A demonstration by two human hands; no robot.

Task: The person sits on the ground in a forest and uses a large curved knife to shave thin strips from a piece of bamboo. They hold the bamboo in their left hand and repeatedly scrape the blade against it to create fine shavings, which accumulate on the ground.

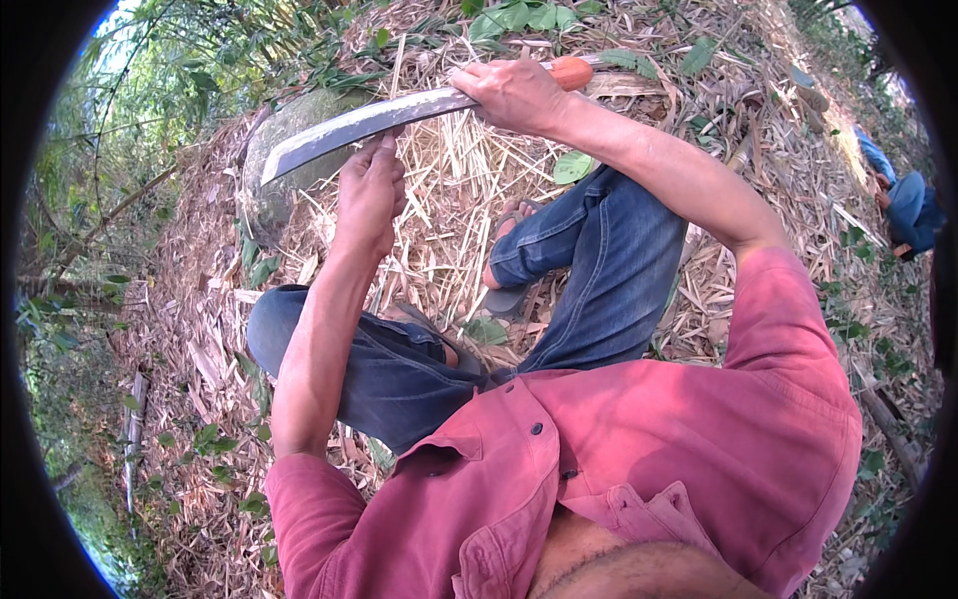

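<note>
My right hand (pixel 514 93) is wrapped round a machete (pixel 369 122) where the blade meets its orange handle (pixel 571 73). The handle's end sticks out to the right of the hand. The long blade lies across in front of me, its squared tip toward the left. Below the middle of the blade, my left hand (pixel 371 192) is closed, thumb and fingers pinched up against or close to the lower edge. Whatever those fingers hold is too small to make out. Pale split strips (pixel 449 195) litter the ground beneath both hands.
A grey-green stone (pixel 264 205) rests under the blade's tip. My bent legs in blue jeans (pixel 589 270) and sandalled feet are below the hands. Green leaves (pixel 573 167) and dry litter cover the ground. Another person (pixel 908 205) in blue is at the far right.
</note>
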